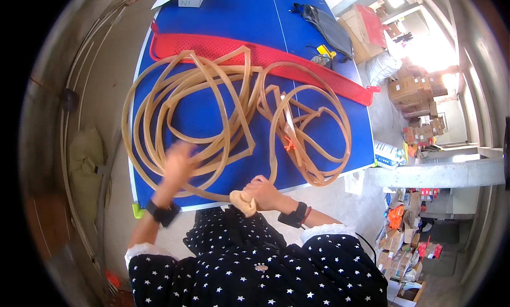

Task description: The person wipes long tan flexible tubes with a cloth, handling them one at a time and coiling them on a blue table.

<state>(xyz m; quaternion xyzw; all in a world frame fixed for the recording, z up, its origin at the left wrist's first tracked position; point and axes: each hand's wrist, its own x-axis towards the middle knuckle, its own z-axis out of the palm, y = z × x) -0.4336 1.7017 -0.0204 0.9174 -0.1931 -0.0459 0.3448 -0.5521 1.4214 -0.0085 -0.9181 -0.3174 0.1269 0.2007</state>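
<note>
A long translucent tan hose (225, 113) lies in loose loops over the near part of a blue table. A smaller coil (345, 121) of similar tan hose lies to the right, with an orange tie (290, 144) on it. At the table's near edge my right hand (263, 194) is closed round a stretch of hose. Against its fingers sits a rounded cream-coloured lump (243, 203), whose kind I cannot make out. My left hand (180, 161) is over the left loops, smeared by motion, so its fingers cannot be read.
Behind the coils a long red perforated strip (212, 45) crosses the blue table (228, 15). A black bag (325, 28) and a yellow item (326, 52) lie at the far right. A small box (191, 0) stands far left. Cardboard boxes (411, 94) are stacked beyond the table on the right.
</note>
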